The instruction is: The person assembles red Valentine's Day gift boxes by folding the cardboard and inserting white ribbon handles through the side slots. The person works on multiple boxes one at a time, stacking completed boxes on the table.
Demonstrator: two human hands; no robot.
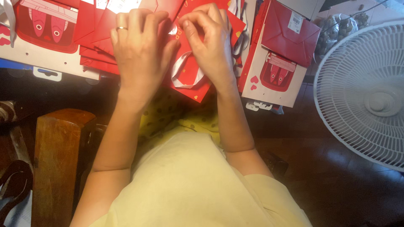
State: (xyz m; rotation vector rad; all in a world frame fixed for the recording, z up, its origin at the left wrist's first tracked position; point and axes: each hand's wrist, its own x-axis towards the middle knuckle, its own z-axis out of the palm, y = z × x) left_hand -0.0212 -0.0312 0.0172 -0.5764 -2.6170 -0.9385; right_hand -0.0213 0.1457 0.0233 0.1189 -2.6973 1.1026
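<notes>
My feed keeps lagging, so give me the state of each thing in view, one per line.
Left hand: flat on the red bag, ring on one finger.
Right hand: fingers pinched at the red bag.
White ribbon: looped, loose on the bag.
Bag stack: lying flat.
Fan: cannot tell if running.

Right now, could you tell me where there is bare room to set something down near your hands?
Bare dark floor lies between the white bag and the fan. Another dark strip runs above the wooden stool. Around the left hand and right hand, red bags crowd everything.
</notes>
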